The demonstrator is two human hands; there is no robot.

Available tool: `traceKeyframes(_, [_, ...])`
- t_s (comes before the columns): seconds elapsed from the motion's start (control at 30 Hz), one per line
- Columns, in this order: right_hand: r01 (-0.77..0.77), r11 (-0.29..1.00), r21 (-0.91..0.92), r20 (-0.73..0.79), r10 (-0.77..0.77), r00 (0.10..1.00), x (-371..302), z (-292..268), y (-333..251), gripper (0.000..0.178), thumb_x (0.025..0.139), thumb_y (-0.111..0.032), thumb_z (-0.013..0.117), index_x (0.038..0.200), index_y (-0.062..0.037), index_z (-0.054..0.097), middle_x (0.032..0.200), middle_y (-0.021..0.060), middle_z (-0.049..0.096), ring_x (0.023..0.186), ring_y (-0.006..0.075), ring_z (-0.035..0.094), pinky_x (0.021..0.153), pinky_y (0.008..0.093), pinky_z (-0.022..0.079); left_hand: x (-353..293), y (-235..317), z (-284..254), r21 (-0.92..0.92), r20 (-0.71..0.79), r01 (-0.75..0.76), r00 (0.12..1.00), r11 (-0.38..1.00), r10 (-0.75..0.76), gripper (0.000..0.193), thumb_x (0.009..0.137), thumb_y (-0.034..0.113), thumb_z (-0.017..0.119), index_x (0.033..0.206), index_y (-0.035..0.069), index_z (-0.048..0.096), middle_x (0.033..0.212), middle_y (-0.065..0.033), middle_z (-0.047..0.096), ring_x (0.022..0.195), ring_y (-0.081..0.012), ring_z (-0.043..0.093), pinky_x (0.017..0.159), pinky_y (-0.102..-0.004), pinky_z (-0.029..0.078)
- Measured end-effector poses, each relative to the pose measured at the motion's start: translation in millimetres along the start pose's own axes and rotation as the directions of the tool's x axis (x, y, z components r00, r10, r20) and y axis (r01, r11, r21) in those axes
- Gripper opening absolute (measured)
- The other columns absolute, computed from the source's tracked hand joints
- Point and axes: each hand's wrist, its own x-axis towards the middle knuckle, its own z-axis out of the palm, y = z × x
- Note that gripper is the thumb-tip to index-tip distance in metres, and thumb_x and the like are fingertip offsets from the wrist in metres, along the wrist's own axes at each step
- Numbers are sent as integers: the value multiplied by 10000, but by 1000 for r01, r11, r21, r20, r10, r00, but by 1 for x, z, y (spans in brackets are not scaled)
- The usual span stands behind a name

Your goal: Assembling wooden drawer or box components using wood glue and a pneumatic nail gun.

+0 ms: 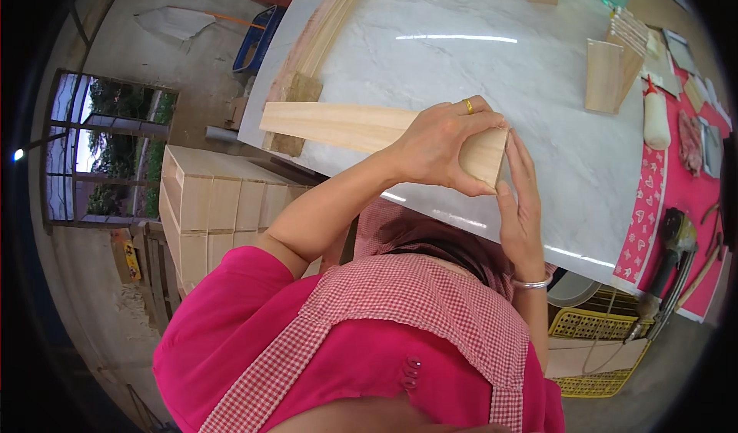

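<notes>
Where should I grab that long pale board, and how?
I'd grip the board near its left end, coming from the left and squeezing across its two long edges. It looks narrow enough there, and that end is uncovered, while the left hand and right hand are at the other end.

The bent left arm (330, 199) slants across the near edge of the worktop (461, 72), the left hand (438, 145) arched above it, thumb (470, 183) and fingers (484, 119) spread in a wide grip. The right arm (535, 318) meets that edge more steeply; the right hand (524, 218) has its fingers extended, thumb apart.
</notes>
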Motion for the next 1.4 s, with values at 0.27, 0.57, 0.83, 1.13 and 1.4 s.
traceKeyframes(0.27, [19, 993, -115, -50, -24, 998, -20, 11, -14, 569, 921, -88, 457, 1473, 14, 361, 1517, 204, 342, 1393, 331, 364, 1138, 425, 303, -2, -2, 1, 17, -18, -10, 1000, 1000, 10, 732, 551, 326, 863, 1164, 18, 609, 1062, -98, 618, 914, -285, 634, 771, -362, 527])
traceKeyframes(0.57, [-25, 978, -205, -230, -23, 973, -5, 24, -17, 585, 836, 32, 570, 1409, 21, 451, 1391, 195, 466, 1266, 321, 485, 1039, 413, 411, 1, -1, 3, -21, -36, -32, 999, 999, 31, 707, 543, 347, 824, 1143, 34, 618, 1049, -95, 608, 896, -297, 627, 737, -384, 517])
traceKeyframes(0.83, [62, 908, -414, -356, -224, 907, -9, 40, -3, 471, 827, 67, 616, 1293, 19, 569, 1220, 163, 584, 1098, 313, 584, 930, 370, 485, -2, -6, 8, -14, -57, -41, 998, 999, 40, 702, 543, 374, 796, 1130, 35, 618, 1054, -102, 610, 875, -310, 628, 724, -397, 518])
traceKeyframes(1.13, [87, 848, -523, -479, -376, 793, -24, 48, 5, 351, 763, 112, 684, 1100, 17, 669, 1042, 127, 661, 907, 264, 622, 787, 347, 509, 0, -7, 8, 23, -42, -25, 999, 999, 26, 697, 549, 378, 794, 1132, 39, 618, 1072, -106, 607, 866, -314, 631, 727, -403, 520])
traceKeyframes(1.4, [108, 832, -544, -463, -405, 788, -24, 46, 4, 336, 748, 123, 685, 1063, 8, 672, 1002, 127, 669, 889, 260, 622, 769, 337, 507, 0, -5, 8, 37, -50, -36, 998, 999, 38, 704, 550, 383, 799, 1137, 39, 617, 1077, -112, 605, 876, -320, 634, 739, -410, 519])
